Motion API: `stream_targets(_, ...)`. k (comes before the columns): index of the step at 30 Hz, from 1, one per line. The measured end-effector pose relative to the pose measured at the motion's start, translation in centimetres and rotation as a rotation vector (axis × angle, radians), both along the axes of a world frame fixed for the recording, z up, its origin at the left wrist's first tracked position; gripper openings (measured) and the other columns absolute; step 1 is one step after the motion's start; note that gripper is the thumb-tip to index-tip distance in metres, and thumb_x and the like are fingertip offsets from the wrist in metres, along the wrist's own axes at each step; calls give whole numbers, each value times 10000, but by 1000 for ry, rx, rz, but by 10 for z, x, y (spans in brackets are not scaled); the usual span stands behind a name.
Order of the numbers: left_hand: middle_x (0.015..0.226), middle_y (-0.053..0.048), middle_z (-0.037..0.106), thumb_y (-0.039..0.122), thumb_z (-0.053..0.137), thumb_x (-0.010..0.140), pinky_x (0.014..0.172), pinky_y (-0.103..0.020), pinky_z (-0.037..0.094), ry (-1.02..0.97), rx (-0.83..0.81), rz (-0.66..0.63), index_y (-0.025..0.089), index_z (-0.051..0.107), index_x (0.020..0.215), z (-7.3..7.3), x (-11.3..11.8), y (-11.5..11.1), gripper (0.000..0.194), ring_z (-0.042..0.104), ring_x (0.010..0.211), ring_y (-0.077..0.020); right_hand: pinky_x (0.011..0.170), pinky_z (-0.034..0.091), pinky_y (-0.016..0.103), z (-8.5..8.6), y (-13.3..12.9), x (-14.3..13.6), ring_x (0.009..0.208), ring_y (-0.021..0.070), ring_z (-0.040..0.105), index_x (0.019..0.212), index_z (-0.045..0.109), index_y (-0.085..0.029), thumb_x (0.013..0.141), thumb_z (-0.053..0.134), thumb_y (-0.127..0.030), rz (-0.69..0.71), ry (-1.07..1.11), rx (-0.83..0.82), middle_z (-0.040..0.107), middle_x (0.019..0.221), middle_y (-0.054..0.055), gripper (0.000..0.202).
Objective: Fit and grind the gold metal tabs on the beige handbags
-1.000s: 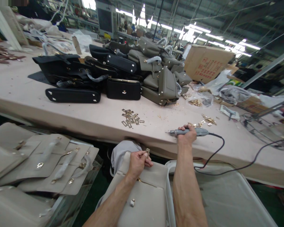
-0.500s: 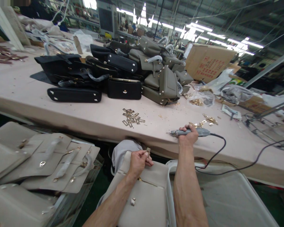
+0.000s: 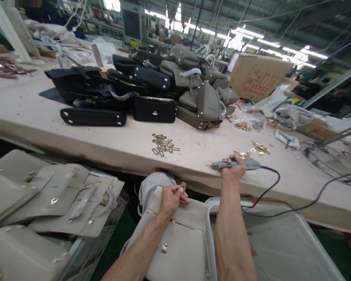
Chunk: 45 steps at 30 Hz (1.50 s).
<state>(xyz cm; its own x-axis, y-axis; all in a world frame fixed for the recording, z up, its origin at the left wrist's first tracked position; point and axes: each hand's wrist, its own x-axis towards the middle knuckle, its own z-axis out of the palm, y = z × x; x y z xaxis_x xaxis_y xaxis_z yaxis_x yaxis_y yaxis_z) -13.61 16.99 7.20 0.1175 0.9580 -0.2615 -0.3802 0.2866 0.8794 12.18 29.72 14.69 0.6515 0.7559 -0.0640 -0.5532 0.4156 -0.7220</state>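
My left hand pinches a small gold-coloured metal plate between thumb and fingers. It is just over the upper part of a beige handbag, which lies in front of me and shows a zip and a small metal fitting. My right hand is wrapped round a grey electric screwdriver, its bit pointing left over the table's front edge. A pile of flat metal frames lies on the table beyond my left hand. Small gold-coloured parts lie just behind the screwdriver.
Black handbags and olive-grey handbags are heaped on the table. More beige bags are stacked at lower left. A dark cable loops right from the screwdriver, above a pale bin. A cardboard box stands behind.
Both hands keep nearly the same places, the left with the metal plate and the right with the electric screwdriver. The view has shifted very slightly.
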Motion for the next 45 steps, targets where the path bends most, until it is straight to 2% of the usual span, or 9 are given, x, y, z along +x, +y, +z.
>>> stream_targets(7, 583, -112, 721, 606, 776, 783, 486, -253, 580, -8, 12, -9, 93, 721, 753, 0, 0, 0, 517, 681, 466, -183, 505, 478, 217, 1, -2, -2, 486, 54, 457, 773, 473, -194, 734, 635, -210, 1, -15, 0, 529, 715, -67, 168)
stream_targets(12, 575, -120, 720, 585, 776, 781, 488, -251, 578, -8, 3, -8, 88, 721, 744, 0, 0, 0, 501, 667, 452, -175, 496, 476, 220, 3, -2, -4, 479, 58, 455, 766, 468, -194, 744, 625, -198, -2, -8, 1, 530, 706, -65, 159)
stream_targets(19, 562, -107, 713, 523, 739, 806, 473, -245, 563, 24, -5, 15, 107, 707, 706, 8, 1, -2, 429, 667, 453, -174, 488, 459, 186, 22, -17, -12, 473, 43, 443, 781, 482, -187, 765, 623, -194, 23, 7, 42, 532, 719, -58, 142)
stream_targets(22, 558, -100, 710, 509, 729, 807, 462, -254, 562, 31, -29, 49, 113, 700, 700, 9, 5, -4, 411, 662, 447, -176, 497, 484, 208, 30, -37, -31, 485, 53, 460, 780, 483, -190, 762, 615, -199, 80, -47, 102, 544, 737, -46, 134)
stream_targets(25, 549, -97, 702, 497, 732, 808, 449, -252, 551, 28, -49, 58, 112, 694, 697, 7, 8, -4, 403, 655, 434, -174, 485, 484, 226, 35, -58, -62, 478, 61, 464, 786, 494, -194, 754, 639, -215, 120, -136, 111, 560, 736, -40, 150)
stream_targets(29, 552, -103, 704, 482, 722, 824, 447, -247, 546, 30, -61, 72, 111, 692, 695, 3, 10, -3, 394, 657, 435, -173, 466, 459, 231, 38, -82, -110, 453, 73, 470, 770, 512, -199, 724, 667, -212, 136, -252, 82, 559, 678, -43, 163)
stream_targets(32, 549, -104, 706, 452, 709, 830, 449, -245, 550, 29, -50, 82, 107, 697, 690, 2, 10, -3, 373, 651, 428, -168, 467, 447, 234, 37, -91, -134, 430, 76, 465, 760, 538, -201, 734, 660, -199, 108, -334, 96, 556, 645, -47, 124)
stream_targets(36, 555, -107, 711, 442, 703, 845, 473, -250, 567, 32, -39, 78, 105, 704, 699, 3, 9, -4, 367, 658, 439, -168, 465, 441, 243, 31, -93, -147, 411, 75, 462, 755, 572, -189, 765, 653, -190, 89, -397, 118, 569, 641, -41, 82)
stream_targets(45, 547, -107, 705, 472, 702, 852, 458, -249, 557, 35, -49, 75, 112, 697, 679, 6, 9, -3, 400, 638, 416, -160, 469, 455, 235, 22, -92, -155, 412, 67, 461, 782, 580, -172, 788, 666, -180, 125, -448, 98, 552, 649, -46, 87)
